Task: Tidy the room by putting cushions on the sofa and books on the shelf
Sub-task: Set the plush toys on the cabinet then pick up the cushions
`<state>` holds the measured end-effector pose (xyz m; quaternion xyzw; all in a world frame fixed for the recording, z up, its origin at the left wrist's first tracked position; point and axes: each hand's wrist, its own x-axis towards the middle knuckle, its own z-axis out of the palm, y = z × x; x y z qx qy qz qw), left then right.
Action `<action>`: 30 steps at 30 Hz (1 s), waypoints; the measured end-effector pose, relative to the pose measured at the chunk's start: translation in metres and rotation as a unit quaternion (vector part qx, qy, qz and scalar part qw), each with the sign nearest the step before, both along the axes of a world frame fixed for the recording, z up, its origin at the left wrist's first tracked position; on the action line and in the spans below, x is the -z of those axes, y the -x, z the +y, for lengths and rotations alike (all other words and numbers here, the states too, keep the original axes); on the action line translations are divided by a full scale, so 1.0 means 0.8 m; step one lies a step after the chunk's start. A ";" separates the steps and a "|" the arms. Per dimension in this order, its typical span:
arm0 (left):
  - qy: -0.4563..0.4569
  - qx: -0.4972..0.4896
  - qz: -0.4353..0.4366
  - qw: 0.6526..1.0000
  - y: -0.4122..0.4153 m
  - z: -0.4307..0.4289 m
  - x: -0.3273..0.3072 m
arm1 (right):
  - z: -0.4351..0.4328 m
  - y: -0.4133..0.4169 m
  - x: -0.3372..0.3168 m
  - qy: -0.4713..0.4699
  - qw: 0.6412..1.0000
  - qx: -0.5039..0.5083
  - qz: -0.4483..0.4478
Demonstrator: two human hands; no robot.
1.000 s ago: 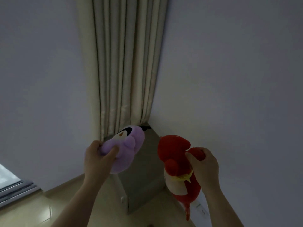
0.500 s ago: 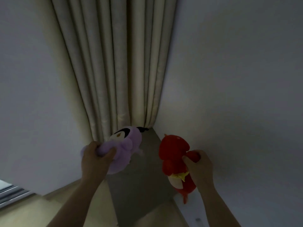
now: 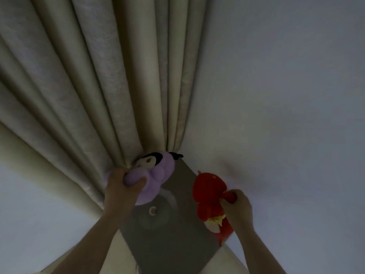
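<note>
**A:** While both hands are working in this corner, what are we logging as the landmark?

**B:** Item one: grey cabinet (image 3: pixel 167 244), standing in the corner with its flat top facing up. A small round knob (image 3: pixel 153 210) is sitting on that top.

**A:** What is the left hand doing?

**B:** Item two: left hand (image 3: pixel 120 186), reaching over the cabinet's left edge. Its fingers (image 3: pixel 138 182) are curling tight round the purple plush (image 3: pixel 158 175), with the thumb pressing into the stuffing. The plush is hanging over the cabinet's far left corner, its black-and-white face pointing toward the curtain (image 3: pixel 118 76). Whether it is touching the top, I cannot tell.

**A:** And the right?

**B:** Item three: right hand (image 3: pixel 237 206), reaching in at the cabinet's right edge. Its fingers (image 3: pixel 225 201) are wrapping round a limb of the red plush (image 3: pixel 209 194). That plush is hanging over the right edge, its yellow and white patch showing low down. The two plushes are staying apart, with bare cabinet top showing between them.

**A:** Surroundings?

**B:** Beige pleated curtain, hanging behind and left of the cabinet. Pale wall (image 3: pixel 276 76), rising to the cabinet's right. Pale floor (image 3: pixel 227 262), showing beside the cabinet's near corner.
</note>
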<state>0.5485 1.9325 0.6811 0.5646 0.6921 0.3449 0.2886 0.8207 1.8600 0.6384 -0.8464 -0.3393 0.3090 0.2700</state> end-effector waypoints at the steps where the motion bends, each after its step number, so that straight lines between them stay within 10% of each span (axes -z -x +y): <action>1: 0.004 0.013 0.008 1.000 -0.001 0.011 0.007 | 0.004 0.003 0.006 0.010 1.000 0.010 0.000; 30: 0.139 0.119 0.043 0.982 -0.057 0.152 0.251 | 0.114 0.009 0.129 0.089 0.995 -0.019 -0.027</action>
